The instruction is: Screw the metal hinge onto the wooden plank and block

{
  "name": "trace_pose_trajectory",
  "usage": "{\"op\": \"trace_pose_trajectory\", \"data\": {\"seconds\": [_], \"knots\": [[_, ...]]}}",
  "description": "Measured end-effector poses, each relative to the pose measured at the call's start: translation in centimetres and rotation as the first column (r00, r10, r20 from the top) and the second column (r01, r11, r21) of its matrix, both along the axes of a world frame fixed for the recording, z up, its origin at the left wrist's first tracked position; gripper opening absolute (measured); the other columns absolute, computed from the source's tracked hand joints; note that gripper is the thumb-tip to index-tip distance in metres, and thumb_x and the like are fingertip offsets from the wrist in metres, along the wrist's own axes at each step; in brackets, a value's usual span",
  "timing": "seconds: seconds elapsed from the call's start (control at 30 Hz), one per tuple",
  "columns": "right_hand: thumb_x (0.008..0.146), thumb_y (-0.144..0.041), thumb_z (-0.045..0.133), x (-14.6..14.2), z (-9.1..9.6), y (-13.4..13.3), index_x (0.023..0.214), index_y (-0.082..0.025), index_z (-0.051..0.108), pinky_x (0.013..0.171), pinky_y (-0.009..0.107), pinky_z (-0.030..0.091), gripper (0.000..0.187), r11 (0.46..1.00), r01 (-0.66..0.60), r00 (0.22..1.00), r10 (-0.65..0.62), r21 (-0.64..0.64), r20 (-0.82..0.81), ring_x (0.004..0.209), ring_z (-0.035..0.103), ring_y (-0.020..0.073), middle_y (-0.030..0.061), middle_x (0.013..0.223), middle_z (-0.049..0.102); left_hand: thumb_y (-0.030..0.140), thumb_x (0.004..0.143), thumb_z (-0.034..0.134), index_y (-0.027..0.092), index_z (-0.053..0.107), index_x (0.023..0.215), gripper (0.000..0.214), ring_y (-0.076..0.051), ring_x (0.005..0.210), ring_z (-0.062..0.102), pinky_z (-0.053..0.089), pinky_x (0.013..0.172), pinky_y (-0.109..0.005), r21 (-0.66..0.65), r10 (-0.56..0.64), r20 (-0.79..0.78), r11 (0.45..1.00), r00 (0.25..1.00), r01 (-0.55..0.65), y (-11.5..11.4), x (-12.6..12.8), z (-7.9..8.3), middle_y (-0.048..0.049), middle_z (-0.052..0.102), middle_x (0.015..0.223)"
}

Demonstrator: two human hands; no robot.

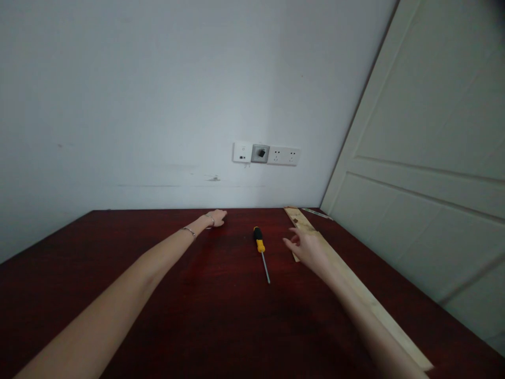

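Observation:
A screwdriver (259,242) with a black and yellow handle lies on the dark red tabletop (236,326), its metal tip toward me. To the left of it, my left hand (218,217) rests on the wood close to the back edge, fingers stretched out and holding nothing. My right hand (305,248) hovers to the right of the screwdriver, fingers apart with nothing between them. Beneath and beside that hand runs a long pale wooden board (366,297). A small piece of the same wood shows under the fingers, partly hidden by the hand.
A thin metal-looking strip (316,213) lies at the back right of the tabletop. Wall sockets (284,155) and a grey switch plate (260,153) sit on the white wall behind. A pale panelled surface (426,210) borders the right side.

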State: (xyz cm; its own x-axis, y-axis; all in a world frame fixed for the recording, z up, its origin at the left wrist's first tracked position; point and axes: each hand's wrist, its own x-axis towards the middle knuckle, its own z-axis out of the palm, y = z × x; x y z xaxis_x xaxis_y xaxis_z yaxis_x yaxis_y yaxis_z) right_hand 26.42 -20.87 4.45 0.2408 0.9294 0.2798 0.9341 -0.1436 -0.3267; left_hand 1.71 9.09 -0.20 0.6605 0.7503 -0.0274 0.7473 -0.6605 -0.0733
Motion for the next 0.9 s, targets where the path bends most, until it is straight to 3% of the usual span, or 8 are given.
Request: {"op": "trace_pose_trajectory", "data": {"seconds": [0.13,0.27,0.37,0.53,0.9], "knots": [[0.085,-0.044,0.052,-4.6,-0.5,4.3,0.118,-0.005,0.054,0.082,0.035,0.046,0.050,0.998,-0.007,0.999,0.010,-0.062,0.044,0.098,0.065,0.0289,0.0201,0.104,0.067,0.037,0.091,0.041,0.011,0.034,0.140,0.055,-0.030,0.127,0.043,0.039,0.099,-0.038,0.014,0.025,0.015,1.000,1.000,-0.025,-1.7,-0.3,-1.4,-0.0187,0.042,0.142],[0.085,-0.048,0.053,-6.6,-1.2,7.1,0.112,-0.004,0.055,0.083,0.036,0.047,0.051,0.992,0.021,0.998,-0.013,-0.128,0.062,0.102,0.064,0.0316,0.0236,0.109,0.063,0.040,0.095,0.033,0.011,0.032,0.141,0.054,-0.031,0.131,0.038,0.037,0.101,-0.040,0.025,0.036,0.028,0.999,0.999,-0.036,-2.8,-0.5,-2.2,-0.0183,0.037,0.145],[0.085,-0.046,0.057,-7.0,-1.5,8.3,0.113,-0.006,0.056,0.085,0.037,0.048,0.049,0.983,0.037,0.997,-0.024,-0.182,0.071,0.102,0.063,0.0289,0.0205,0.110,0.063,0.039,0.096,0.031,0.013,0.034,0.140,0.052,-0.030,0.131,0.037,0.036,0.101,-0.040,0.033,0.040,0.036,0.999,0.999,-0.041,-2.9,-0.6,-2.4,-0.0175,0.036,0.146],[0.089,-0.036,0.056,-6.8,-2.2,9.3,0.114,-0.015,0.057,0.084,0.041,0.051,0.032,0.959,0.044,0.997,-0.025,-0.280,0.071,0.099,0.061,0.0196,0.0080,0.114,0.061,0.040,0.096,0.029,0.015,0.035,0.140,0.050,-0.029,0.134,0.034,0.032,0.104,-0.041,0.040,0.047,0.056,0.998,0.997,-0.050,-2.5,-0.7,-3.0,-0.0160,0.035,0.147],[0.089,-0.034,0.057,-5.9,-2.5,10.3,0.116,-0.016,0.056,0.083,0.040,0.052,0.032,0.943,0.033,0.999,-0.023,-0.332,0.034,0.100,0.060,0.0199,0.0080,0.116,0.059,0.044,0.096,0.019,0.013,0.027,0.146,0.060,-0.028,0.141,0.021,0.023,0.111,-0.041,-0.017,0.130,0.090,0.991,0.987,-0.129,-2.2,-0.7,-4.2,-0.0125,0.022,0.154]]}}
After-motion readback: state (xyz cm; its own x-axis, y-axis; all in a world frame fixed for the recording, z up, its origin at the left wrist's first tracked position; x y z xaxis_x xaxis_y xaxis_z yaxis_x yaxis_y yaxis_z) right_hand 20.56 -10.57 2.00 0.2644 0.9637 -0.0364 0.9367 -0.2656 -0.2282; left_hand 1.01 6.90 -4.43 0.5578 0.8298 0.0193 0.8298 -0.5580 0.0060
